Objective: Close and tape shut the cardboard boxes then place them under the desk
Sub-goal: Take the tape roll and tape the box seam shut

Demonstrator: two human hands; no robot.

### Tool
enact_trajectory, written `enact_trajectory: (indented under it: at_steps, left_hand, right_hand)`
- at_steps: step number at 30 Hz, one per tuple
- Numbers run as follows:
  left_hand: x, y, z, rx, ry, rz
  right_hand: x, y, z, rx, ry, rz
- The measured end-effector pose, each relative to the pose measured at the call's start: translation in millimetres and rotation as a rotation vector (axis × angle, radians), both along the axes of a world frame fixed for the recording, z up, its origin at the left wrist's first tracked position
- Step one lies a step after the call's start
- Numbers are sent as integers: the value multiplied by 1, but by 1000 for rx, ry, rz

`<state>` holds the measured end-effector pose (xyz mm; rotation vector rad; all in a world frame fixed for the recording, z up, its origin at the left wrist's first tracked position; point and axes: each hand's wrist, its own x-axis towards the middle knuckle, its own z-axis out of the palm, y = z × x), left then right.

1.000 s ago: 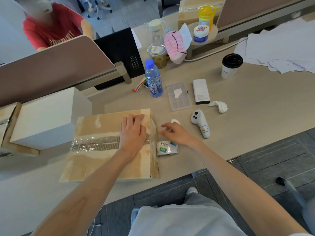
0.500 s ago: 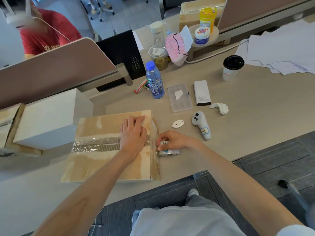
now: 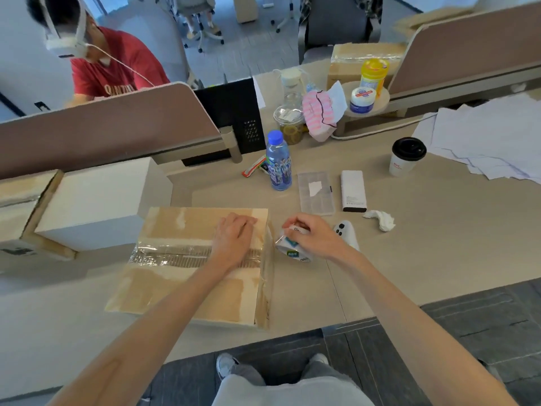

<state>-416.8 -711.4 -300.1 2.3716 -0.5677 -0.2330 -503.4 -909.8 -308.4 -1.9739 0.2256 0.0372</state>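
"Well, where is the cardboard box (image 3: 175, 227) found, and how is it held?"

"It is set flat at the near edge of the desk (image 3: 439, 250), flaps closed, with a strip of clear tape (image 3: 169, 254) laid along the centre seam. The left hand (image 3: 234, 238) is pressed flat on the lid, fingers straight. The tape roll (image 3: 288, 249) is gripped by the right hand (image 3: 313, 238), fingers curled round it, just beside the box's right edge."

"How is it judged to handle?"

"It is taken to be light and fairly stiff, though the lid can probably be pushed in near the seam. The taped patches are likely slick, so it is best taken low on both short ends. Its contents cannot be seen."

"And what is found around it?"

"Nearest, the person's legs (image 3: 263, 385) are seen below the desk edge and may be in the way of the drop. A white controller (image 3: 347, 232) and a crumpled tissue (image 3: 380, 219) are lying just right of the roll. A white box (image 3: 96, 200) is placed just beside the far-left corner. Farther back, a clear plastic case (image 3: 315, 193), a power bank (image 3: 352, 190), a blue bottle (image 3: 278, 168) and a lidded paper cup (image 3: 405, 159) are spread well apart from it."
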Motion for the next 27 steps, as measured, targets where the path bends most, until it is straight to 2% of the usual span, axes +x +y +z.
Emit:
enact_trajectory:
  at_steps: [2,4,12,15,20,22,24,27]
  left_hand:
    - [6,1,25,-280,386,81]
    - [11,-2,43,-342,519,66]
    - [70,19,71,-347,339,125]
    - [107,29,78,-329,288,105]
    - [182,44,81,-403,298,232]
    - [212,47,85,-424,303,243]
    - [240,49,92,-411,262,224]
    - [282,52,105,-283,75,228]
  right_hand:
    - [14,6,25,-5,-48,13]
    - [25,10,42,-19,-72,18]
    - [112,43,81,-149,-125,113]
    - [146,48,83,-30,-102,98]
    - [201,58,92,290,-126,33]
    - [221,65,98,350,-164,39]
    - [243,71,101,358,-213,30]
    - [279,73,103,234,-221,-7]
